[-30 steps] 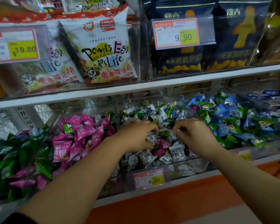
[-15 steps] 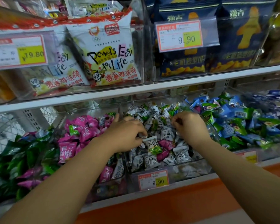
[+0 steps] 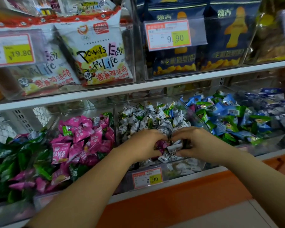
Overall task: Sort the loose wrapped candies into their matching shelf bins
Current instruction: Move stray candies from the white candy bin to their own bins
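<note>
Far-left bin: glossy green wrappers (image 3: 5, 158) were heaped. Next bin: crinkled pink pillow packs (image 3: 82, 142). Clear plastic middle bin (image 3: 187, 167) was filled with white-silver candies (image 3: 148, 117). Left hand (image 3: 143, 145) was seen in middle bin, fingers curled round stray pink candy (image 3: 160, 143). Right hand (image 3: 199, 143) was just beside it, fingers bent onto white wrappers; grip couldn't be confirmed. Blue-green candies (image 3: 225, 116) were piled right. Price tag (image 3: 147, 178) was clipped on bin front, orange shelf edge (image 3: 171, 199) below.

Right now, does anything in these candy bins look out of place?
Yes. A pink candy sits in the middle bin of white-wrapped candies, between the left hand and right hand. A green candy also lies among the neighbouring pink candies.
</note>
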